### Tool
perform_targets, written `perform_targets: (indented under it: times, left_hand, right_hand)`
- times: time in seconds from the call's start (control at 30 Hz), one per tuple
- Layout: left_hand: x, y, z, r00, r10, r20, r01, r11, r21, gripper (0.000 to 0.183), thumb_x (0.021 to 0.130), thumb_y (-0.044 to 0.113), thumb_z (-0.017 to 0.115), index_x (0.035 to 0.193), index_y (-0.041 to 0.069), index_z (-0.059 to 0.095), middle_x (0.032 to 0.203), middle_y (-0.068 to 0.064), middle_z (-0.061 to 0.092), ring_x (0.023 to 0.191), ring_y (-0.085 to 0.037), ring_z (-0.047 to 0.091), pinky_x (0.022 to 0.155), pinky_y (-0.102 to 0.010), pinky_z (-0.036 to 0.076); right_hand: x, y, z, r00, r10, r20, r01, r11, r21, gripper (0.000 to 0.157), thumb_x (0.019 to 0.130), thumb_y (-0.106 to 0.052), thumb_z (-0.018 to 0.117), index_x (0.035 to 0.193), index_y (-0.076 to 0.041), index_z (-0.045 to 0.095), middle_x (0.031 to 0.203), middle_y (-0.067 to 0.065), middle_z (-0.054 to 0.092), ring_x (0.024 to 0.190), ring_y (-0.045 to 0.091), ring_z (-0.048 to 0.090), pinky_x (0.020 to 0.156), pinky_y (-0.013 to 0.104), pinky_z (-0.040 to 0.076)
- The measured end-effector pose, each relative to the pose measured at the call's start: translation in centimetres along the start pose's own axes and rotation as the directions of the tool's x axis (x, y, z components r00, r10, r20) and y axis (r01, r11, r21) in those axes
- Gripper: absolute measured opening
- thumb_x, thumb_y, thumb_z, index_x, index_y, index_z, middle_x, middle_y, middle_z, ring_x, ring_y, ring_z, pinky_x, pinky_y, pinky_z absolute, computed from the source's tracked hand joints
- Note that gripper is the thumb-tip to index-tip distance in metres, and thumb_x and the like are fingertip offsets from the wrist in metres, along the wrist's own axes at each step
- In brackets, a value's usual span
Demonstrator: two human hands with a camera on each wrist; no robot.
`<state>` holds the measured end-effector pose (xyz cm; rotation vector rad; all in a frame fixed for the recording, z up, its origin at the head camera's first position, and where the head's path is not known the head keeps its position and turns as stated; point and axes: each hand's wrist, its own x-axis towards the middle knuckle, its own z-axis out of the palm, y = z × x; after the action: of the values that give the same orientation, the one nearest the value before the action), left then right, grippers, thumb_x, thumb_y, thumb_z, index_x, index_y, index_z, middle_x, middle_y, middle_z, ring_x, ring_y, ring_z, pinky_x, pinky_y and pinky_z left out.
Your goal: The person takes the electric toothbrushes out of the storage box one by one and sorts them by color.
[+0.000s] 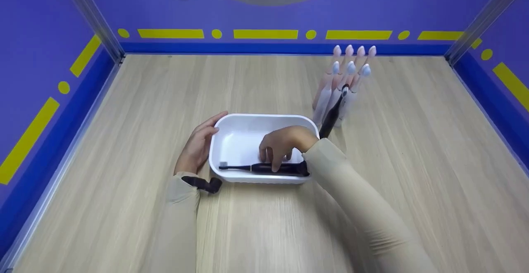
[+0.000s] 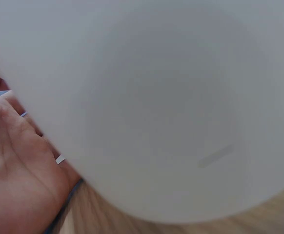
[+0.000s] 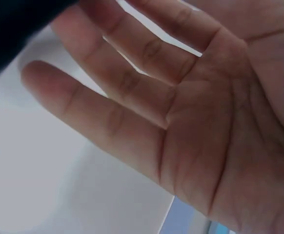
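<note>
A white plastic box (image 1: 239,140) with rounded corners sits in the middle of the table. My left hand (image 1: 198,144) holds its left side, thumb at the rim and fingers along the outside; the left wrist view shows the palm (image 2: 20,170) beside the box wall. Inside the box, a black electric toothbrush (image 1: 260,168) lies along the near wall, bristles to the left. My right hand (image 1: 283,140) reaches in and pinches its handle, thumb on the near side. In the right wrist view, bent fingers (image 3: 112,117) meet a dark, blurred shape at the upper left.
Beyond the box to the right stand several white electric toothbrushes (image 1: 323,101), with pink ones (image 1: 320,89) behind. Another black electric toothbrush (image 1: 330,118) stands in front of them, close to my right forearm. Blue walls (image 1: 264,16) border the wooden table (image 1: 173,87).
</note>
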<state>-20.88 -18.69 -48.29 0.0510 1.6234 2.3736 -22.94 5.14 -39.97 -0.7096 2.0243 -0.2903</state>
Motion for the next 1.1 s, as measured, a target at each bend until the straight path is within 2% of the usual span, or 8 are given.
perform_targets:
  times: [0.27,0.5,0.77,0.93,1.1]
  left_hand:
    - [0.0,0.1,0.1,1.0,0.004,-0.008,-0.004,1.0,-0.003,0.056,0.091,-0.001,0.033,0.147,0.001,0.035,0.154,-0.009,0.034,0.131,-0.017,0.043,0.102,-0.023,0.041]
    - [0.0,0.0,0.1,1.0,0.016,-0.006,-0.016,1.0,-0.004,0.055,0.092,0.0,0.033,0.147,0.0,0.034,0.157,-0.009,0.03,0.143,-0.021,0.029,0.118,-0.033,0.024]
    - [0.0,0.0,0.1,1.0,0.009,-0.017,-0.009,1.0,-0.003,0.055,0.092,0.0,0.034,0.147,0.0,0.035,0.156,-0.01,0.031,0.142,-0.021,0.031,0.117,-0.033,0.026]
    - [0.0,0.0,0.1,1.0,0.002,-0.018,-0.002,1.0,0.007,0.054,0.092,0.001,0.034,0.147,0.002,0.037,0.155,-0.009,0.033,0.14,-0.022,0.034,0.115,-0.034,0.029]
    - [0.1,-0.1,0.1,1.0,0.003,-0.017,-0.002,1.0,0.005,0.055,0.092,0.001,0.034,0.147,0.002,0.037,0.156,-0.008,0.033,0.141,-0.022,0.033,0.117,-0.036,0.027]
  right_hand:
    - [0.2,0.0,0.3,0.999,0.05,0.015,-0.05,0.998,0.037,0.044,0.077,-0.01,0.078,0.117,-0.009,0.061,0.109,0.005,0.061,0.085,0.017,0.058,0.078,0.038,0.058]
    - [0.4,0.2,0.6,0.996,0.087,-0.003,-0.087,0.994,0.073,0.048,0.078,-0.01,0.077,0.12,-0.004,0.055,0.114,0.009,0.059,0.093,0.018,0.058,0.074,0.037,0.059]
    - [0.6,0.6,0.6,0.997,0.078,0.004,-0.078,0.993,0.086,0.048,0.078,-0.012,0.077,0.12,-0.006,0.055,0.116,0.009,0.059,0.096,0.02,0.059,0.074,0.041,0.059]
    - [0.7,0.9,0.6,0.998,0.067,0.002,-0.067,0.993,0.098,0.049,0.077,-0.014,0.078,0.12,-0.005,0.055,0.113,0.008,0.06,0.09,0.017,0.059,0.072,0.039,0.059]
    - [0.7,1.1,0.6,0.999,0.045,0.003,-0.045,0.995,0.094,0.048,0.077,-0.015,0.078,0.118,-0.005,0.055,0.11,0.007,0.059,0.091,0.016,0.059,0.071,0.038,0.059]
